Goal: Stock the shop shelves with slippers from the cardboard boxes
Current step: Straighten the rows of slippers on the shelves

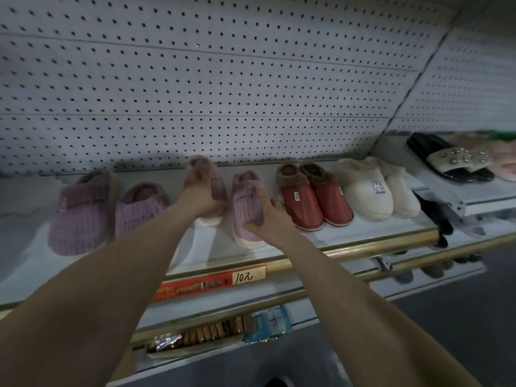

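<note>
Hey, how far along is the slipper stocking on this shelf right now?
Done: two purple slippers, a red pair and a cream pair sit on the shelf. In hand: the left hand grips a third purple slipper, and the right hand holds a fourth purple slipper. Left: no cardboard boxes are in view, so the remaining stock cannot be told.

Both bare forearms reached forward, nearly parallel. The left hand (205, 198) curled round the front of a ribbed pink slipper (217, 188). The right hand (269, 219) gripped a ribbed lilac slipper (247, 203) from its right side, with the thumb at the toe end and the fingers up along the side.
</note>
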`<state>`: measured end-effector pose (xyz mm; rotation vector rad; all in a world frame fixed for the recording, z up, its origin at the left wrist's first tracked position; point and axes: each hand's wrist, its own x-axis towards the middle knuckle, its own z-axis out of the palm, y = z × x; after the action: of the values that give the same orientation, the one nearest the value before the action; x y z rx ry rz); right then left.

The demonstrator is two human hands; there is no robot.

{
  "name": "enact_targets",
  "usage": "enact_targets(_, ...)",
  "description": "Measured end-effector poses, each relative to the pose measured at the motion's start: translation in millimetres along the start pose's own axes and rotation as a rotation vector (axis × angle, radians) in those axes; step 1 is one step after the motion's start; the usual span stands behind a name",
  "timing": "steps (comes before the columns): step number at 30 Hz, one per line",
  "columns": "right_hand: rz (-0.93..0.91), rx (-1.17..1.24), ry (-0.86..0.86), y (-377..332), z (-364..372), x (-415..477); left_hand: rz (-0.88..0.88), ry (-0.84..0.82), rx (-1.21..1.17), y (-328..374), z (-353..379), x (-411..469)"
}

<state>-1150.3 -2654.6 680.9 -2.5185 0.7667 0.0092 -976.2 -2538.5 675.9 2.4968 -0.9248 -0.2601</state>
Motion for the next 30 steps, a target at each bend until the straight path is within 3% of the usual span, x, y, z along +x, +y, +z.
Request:
enact_targets(4, 0.009, 0.006, 0.002, 0, 1, 2, -0.011, -0.001, 0.037, 1, 0, 9)
enact_targets(13, 0.030, -0.031, -0.021, -4, 0, 4, -0.061, -0.076, -0.113, -13, 0, 7)
enact_targets(24, 0.010, -0.101, -0.015, -8, 12, -3, 0.101, -0.066, 0.117, -22, 14, 6)
enact_targets(30, 0.015, -0.102, -0.074, -12, 8, 12, 0.079, -0.073, 0.099, -24, 16, 7)
